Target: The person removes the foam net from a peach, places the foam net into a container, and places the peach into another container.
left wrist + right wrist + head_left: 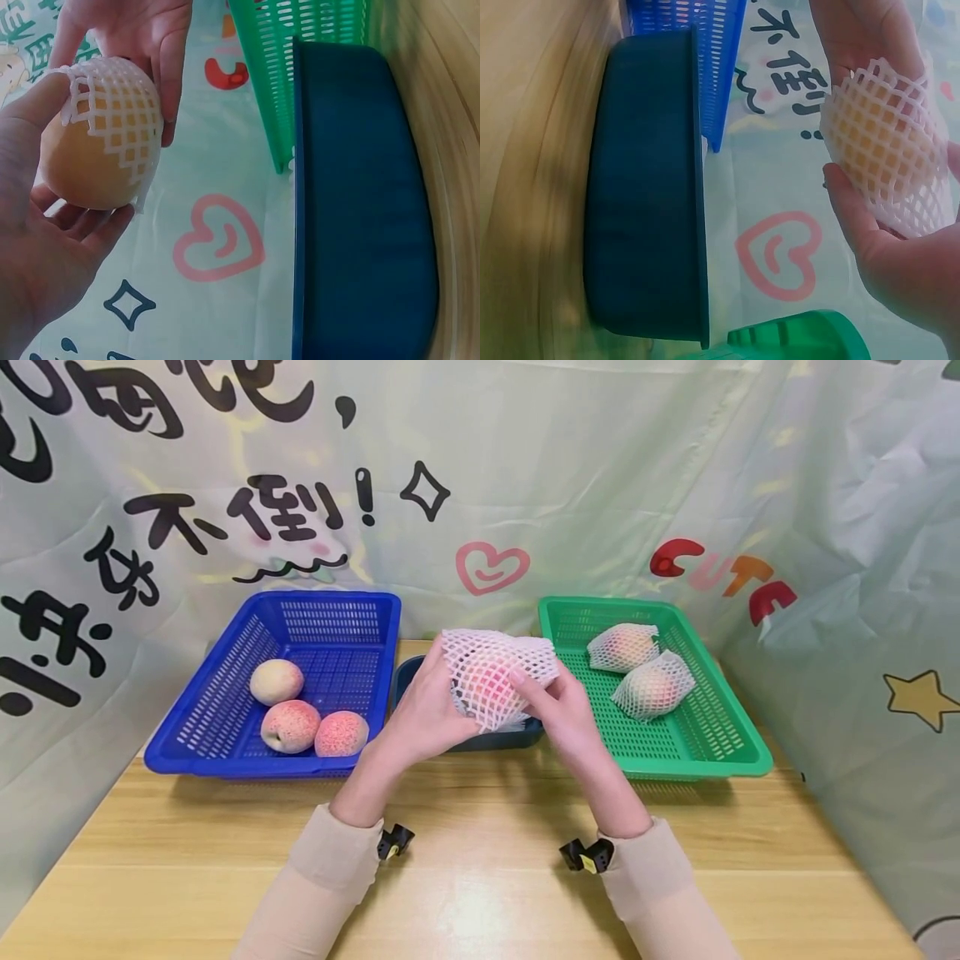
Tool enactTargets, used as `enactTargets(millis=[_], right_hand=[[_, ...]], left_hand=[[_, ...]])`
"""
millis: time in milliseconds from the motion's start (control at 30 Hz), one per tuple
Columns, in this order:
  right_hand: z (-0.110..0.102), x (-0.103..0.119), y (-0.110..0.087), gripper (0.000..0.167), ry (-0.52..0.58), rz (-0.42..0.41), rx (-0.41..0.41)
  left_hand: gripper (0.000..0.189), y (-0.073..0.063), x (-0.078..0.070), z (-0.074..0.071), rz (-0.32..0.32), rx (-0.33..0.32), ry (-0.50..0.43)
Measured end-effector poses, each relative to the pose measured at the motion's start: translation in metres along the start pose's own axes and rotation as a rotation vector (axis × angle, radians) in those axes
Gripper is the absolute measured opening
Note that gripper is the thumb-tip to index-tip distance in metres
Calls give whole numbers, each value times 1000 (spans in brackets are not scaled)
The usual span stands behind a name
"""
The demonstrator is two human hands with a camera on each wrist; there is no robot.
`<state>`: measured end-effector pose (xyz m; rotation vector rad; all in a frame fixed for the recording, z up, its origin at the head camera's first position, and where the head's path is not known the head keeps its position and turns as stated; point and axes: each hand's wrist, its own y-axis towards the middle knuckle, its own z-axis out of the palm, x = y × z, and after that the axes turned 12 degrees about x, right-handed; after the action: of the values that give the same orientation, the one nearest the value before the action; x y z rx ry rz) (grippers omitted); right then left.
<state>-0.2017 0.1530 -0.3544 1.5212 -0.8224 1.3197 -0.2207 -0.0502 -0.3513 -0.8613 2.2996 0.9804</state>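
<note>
A pink and yellow peach (pixel 491 681) is held up over a dark blue bin (pixel 495 741), partly covered by a white foam net (pixel 536 653). My left hand (pixel 427 710) grips the peach and net from the left, with its thumb at the net's edge in the left wrist view. There, the lower part of the peach (pixel 79 169) shows bare. My right hand (pixel 566 710) holds the netted fruit from the right, its thumb on the net. From the right wrist view, the net (pixel 885 142) covers the visible side of the peach.
On the left stands a blue basket (pixel 210 766) with three bare peaches (pixel 290 727). A green basket (pixel 720 767) on the right holds two netted peaches (pixel 654 687). All stand on a wooden table (pixel 480 852) against a printed cloth (pixel 570 485).
</note>
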Motion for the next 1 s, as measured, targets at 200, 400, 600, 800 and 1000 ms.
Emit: enactTargets(millis=[200,400,600,800,1000], right_hand=[[-2,0,-1,39,0,-27,-123],[-5,-2,1,28,32,-70,-231],[-8,-5,2,24,14,-112,-270],[-10,-6,2,32,26,-111,-295],[-15,-9,5,27,101,-111,-357]], left_hand=[[85,-1,-2,-2,-32,-12,-25],[85,-3,-4,-3,-35,-17,-32],[74,-4,-4,-3,-13,-22,-10],[69,-5,-4,-4,-22,-25,-10],[72,-6,-2,-6,8,-54,15]])
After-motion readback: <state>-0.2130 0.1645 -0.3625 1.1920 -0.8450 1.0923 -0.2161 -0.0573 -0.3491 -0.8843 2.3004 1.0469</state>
